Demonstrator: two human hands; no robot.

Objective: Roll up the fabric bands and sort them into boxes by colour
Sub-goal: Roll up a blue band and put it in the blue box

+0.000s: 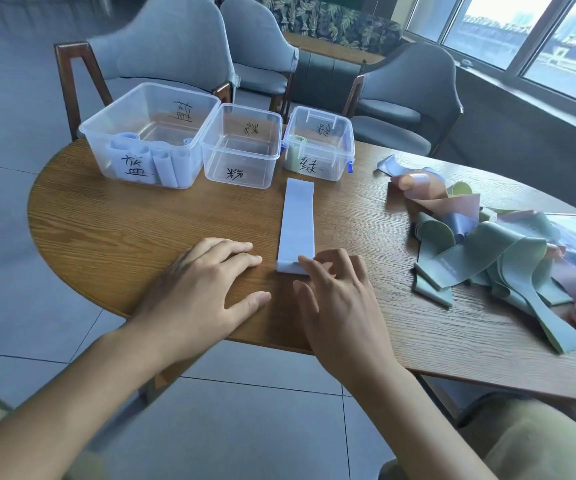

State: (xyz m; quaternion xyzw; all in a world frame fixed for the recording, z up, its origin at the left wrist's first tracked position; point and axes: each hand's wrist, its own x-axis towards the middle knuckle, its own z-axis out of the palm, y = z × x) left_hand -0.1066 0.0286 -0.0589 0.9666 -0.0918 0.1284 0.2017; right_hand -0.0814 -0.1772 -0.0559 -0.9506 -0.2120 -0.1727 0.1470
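Note:
A pale blue fabric band (297, 220) lies flat and straight on the wooden table (148, 223), its near end turned over into a small roll. My right hand (335, 292) has its fingertips on that rolled end, fingers bent. Just left of the band, my left hand (207, 285) rests flat on the table with straight fingers, apart from the fabric. Three clear boxes stand at the back: the left box (148, 133) holds several rolled blue bands, the middle box (241, 147) holds nothing, and the right box (319, 143) holds a green roll.
A loose heap of green, pink and blue bands (494, 251) lies on the table's right side. Grey chairs (162, 43) stand behind the table, and a window runs along the right wall. The table's near edge is close to my wrists.

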